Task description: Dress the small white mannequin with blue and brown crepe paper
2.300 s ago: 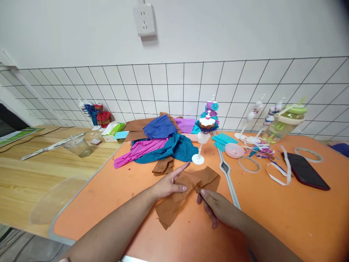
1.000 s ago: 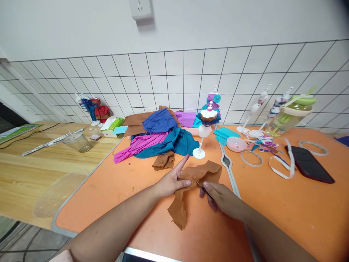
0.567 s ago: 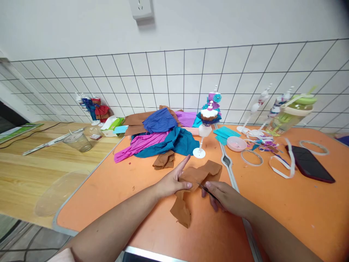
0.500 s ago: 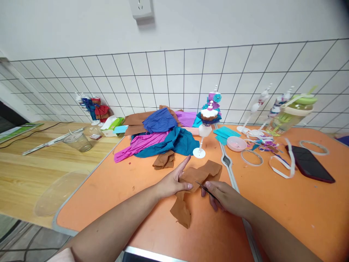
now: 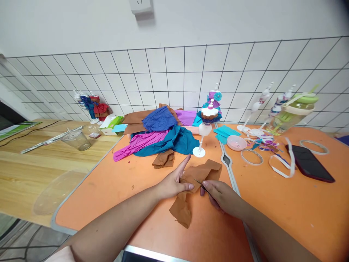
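Note:
My left hand (image 5: 176, 183) grips a sheet of brown crepe paper (image 5: 203, 171), thumb on top and index finger stretched out past its edge. In my right hand (image 5: 219, 194) is a pair of dark scissors (image 5: 200, 183), whose blades reach over the paper near the left thumb; the handles are mostly hidden by the fingers. A cut brown piece (image 5: 182, 213) hangs down below the left hand onto the orange table (image 5: 152, 233). Beyond the hands lies a small folded brown paper (image 5: 163, 159). Behind the paper stands a decorated white stemmed ornament (image 5: 209, 114).
Blue (image 5: 159, 119), magenta and teal (image 5: 185, 140) crepe papers are heaped at the back. To the right are a pink dish (image 5: 236, 143), tape rings (image 5: 252, 157), a phone (image 5: 311, 163) and a green-lidded bottle (image 5: 293, 112). A plastic cup (image 5: 77, 141) sits on the wooden table.
My right hand has shifted slightly left, and the scissors have moved a little further over the brown paper, with the fingers drawn closer together. My left hand stays almost in place.

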`<state>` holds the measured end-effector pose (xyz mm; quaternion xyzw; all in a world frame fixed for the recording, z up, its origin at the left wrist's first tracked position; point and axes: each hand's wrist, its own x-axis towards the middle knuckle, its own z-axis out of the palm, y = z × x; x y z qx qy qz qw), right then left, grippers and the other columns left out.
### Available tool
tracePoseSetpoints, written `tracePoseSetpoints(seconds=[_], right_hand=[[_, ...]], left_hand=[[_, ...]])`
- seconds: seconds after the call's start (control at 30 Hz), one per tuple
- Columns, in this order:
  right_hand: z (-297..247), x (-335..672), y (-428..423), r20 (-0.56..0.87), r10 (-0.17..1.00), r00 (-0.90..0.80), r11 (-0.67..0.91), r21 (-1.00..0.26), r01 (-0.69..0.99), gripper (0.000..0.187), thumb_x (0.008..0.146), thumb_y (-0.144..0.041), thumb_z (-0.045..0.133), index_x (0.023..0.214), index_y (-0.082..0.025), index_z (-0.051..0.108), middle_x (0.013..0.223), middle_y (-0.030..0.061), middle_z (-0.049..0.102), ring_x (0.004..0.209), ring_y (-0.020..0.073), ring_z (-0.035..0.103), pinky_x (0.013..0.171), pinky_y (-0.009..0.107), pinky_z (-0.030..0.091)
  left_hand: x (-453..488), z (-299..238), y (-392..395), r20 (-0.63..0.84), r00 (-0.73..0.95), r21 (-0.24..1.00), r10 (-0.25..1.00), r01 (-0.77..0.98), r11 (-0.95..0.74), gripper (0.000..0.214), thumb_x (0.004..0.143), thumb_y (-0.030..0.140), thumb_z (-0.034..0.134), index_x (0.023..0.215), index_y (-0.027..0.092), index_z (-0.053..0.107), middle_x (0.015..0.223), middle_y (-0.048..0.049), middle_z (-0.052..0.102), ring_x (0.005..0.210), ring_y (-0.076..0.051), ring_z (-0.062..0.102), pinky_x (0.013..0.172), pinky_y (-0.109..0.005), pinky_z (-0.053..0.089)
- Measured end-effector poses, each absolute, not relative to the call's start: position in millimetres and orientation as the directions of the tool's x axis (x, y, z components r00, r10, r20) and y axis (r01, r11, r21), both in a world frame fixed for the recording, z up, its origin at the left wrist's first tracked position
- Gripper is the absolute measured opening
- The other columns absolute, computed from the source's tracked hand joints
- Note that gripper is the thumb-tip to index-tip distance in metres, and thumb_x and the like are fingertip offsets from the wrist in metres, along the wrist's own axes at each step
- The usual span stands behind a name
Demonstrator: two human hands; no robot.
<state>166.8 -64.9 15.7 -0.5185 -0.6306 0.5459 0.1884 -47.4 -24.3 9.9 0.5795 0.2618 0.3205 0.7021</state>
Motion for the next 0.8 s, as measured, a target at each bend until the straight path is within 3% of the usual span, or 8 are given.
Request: tracePoseSetpoints(seconds=[0.17,0.5,0.7,0.8], right_hand=[[16.7,164.4,-64.6,-0.312,0.879,-0.360,-0.121,-0.877,0.465,0.044,0.096,-0.055,0.032,0.078,-0.021,0.054,0.045,-0.0069,0.038,0.042,0.0109,0.035,0.044,0.023,0.029],[20.6,166.2,-64.4,-0.283,0.883,-0.374,-0.047,-0.847,0.530,0.042,0.096,-0.051,0.035,0.072,-0.021,0.050,0.048,-0.0068,0.036,0.046,0.0107,0.037,0.047,0.023,0.028],[17.8,169.7,-64.9,-0.308,0.851,-0.425,-0.068,-0.868,0.492,0.049,0.098,-0.057,0.025,0.080,-0.021,0.053,0.044,-0.0053,0.047,0.043,0.0125,0.045,0.050,0.025,0.036],[17.6,169.1,-65.5,-0.310,0.840,-0.445,-0.061,-0.869,0.491,0.051,0.097,-0.058,0.025,0.080,-0.021,0.055,0.045,-0.0041,0.052,0.044,0.0128,0.047,0.051,0.025,0.038]], left_hand=[[-46.4,11.5,-25.6,0.030,0.626,0.991,0.779,-0.123,0.060,0.111,0.075,0.029,0.077,0.153,0.029,-0.002,0.150,-0.0168,0.040,0.117,-0.028,0.058,0.095,-0.037,0.045],[-46.5,7.6,-27.4,-0.011,0.664,0.994,0.748,-0.077,0.083,0.106,0.079,0.025,0.073,0.153,0.033,-0.002,0.139,-0.0138,0.051,0.080,-0.012,0.061,0.067,-0.022,0.045],[-46.8,9.5,-27.7,0.006,0.640,0.998,0.769,-0.056,0.039,0.102,0.078,0.028,0.073,0.154,0.031,0.005,0.157,-0.0141,0.025,0.112,-0.024,0.057,0.080,-0.027,0.048],[-46.0,11.1,-29.5,0.002,0.638,0.999,0.770,-0.036,0.027,0.104,0.077,0.027,0.074,0.154,0.031,0.004,0.158,-0.0131,0.024,0.117,-0.026,0.055,0.090,-0.032,0.046]])
